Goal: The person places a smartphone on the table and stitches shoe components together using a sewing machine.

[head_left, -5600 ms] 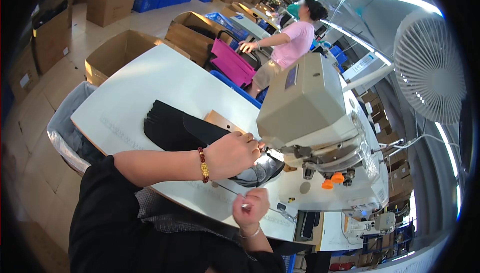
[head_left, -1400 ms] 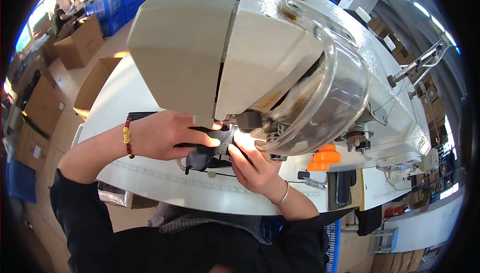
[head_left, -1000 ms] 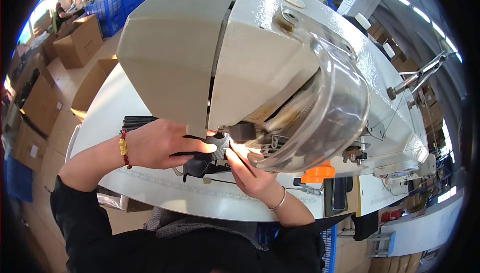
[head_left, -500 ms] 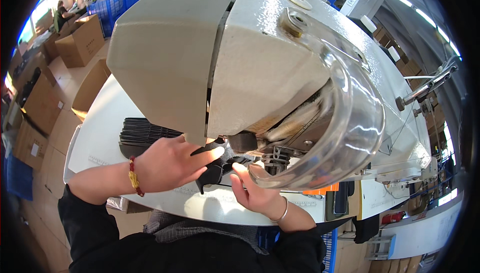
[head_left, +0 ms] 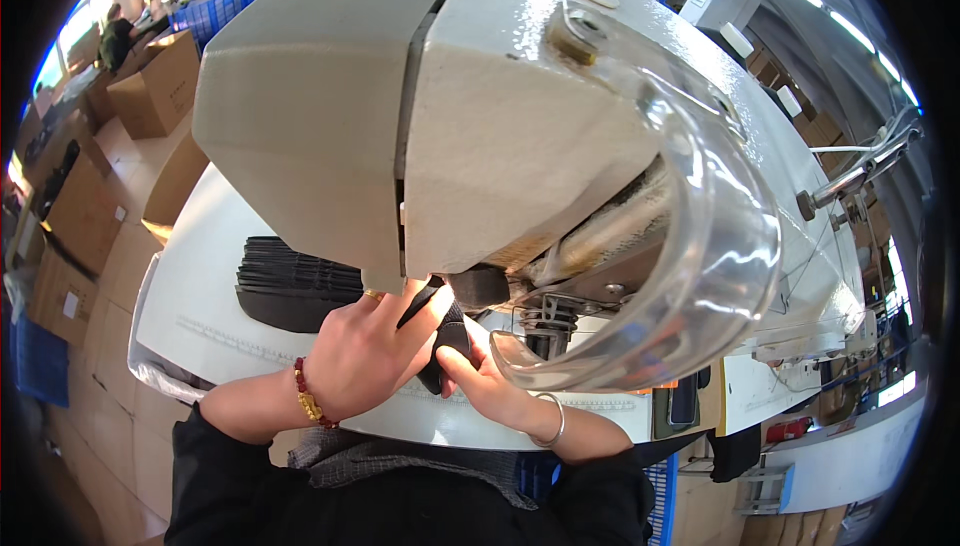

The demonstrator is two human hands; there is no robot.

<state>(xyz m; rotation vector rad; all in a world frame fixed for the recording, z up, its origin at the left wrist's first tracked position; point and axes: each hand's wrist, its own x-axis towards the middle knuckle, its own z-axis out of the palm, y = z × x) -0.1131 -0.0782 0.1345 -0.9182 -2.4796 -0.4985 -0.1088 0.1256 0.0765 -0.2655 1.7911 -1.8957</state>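
Note:
A small black fabric piece (head_left: pixel 452 342) is between my hands, below the needle area of a large white sewing machine (head_left: pixel 300 126). My right hand (head_left: pixel 492 382) pinches its near right side, thumb on top. From the left, my left hand (head_left: pixel 365 351) reaches over the piece with its fingers closed on the upper part; the machine head partly hides the fingertips. A neat stack of black pieces (head_left: pixel 290 286) lies on the white table to the left of my left hand.
A clear curved plastic guard (head_left: pixel 735 246) juts out beside my right hand. The white table (head_left: pixel 190 286) has printed rulers along its near edge. A dark phone-like object (head_left: pixel 684 401) lies at the right. Cardboard boxes (head_left: pixel 155 86) and blue crates (head_left: pixel 205 18) stand beyond, near a seated person (head_left: pixel 117 38).
My left hand has shifted right and nearer. My right hand has moved slightly left, its thumb now on the black piece, which has turned more upright in the picture.

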